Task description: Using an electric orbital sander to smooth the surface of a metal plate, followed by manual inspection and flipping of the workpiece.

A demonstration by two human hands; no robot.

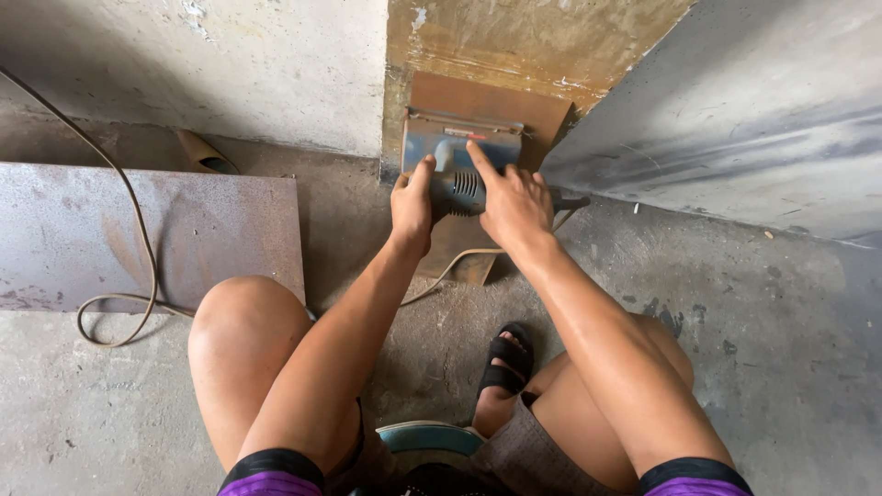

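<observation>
Fingers of the left hand [412,204] were clenched around the left flank of a blue power sander [459,170], thumb up against its grey motor housing. The right hand [514,204] grasped the same tool from the other flank, its index finger stretched forward over the top of the housing toward twelve o'clock. Both hands pressed the sander flat against a rusty brown metal plate [514,106], which lay on the concrete floor [790,367] at twelve o'clock of the person, tucked into the corner beneath a stained wall [276,64].

From beneath the tool a pale power cord [450,266] ran back toward six o'clock. At three o'clock of the sander a large grey sheet [735,119] leaned in, close beside the right hand. At nine o'clock, well apart from the hands, a second rusty steel sheet [202,230] lay flat, with a looped cable [133,266] trailing across it.

Nearer the camera, at six o'clock, the person's bare knees framed a foot in a black sandal [503,363], and a round teal stool edge [430,436] showed between the legs.
</observation>
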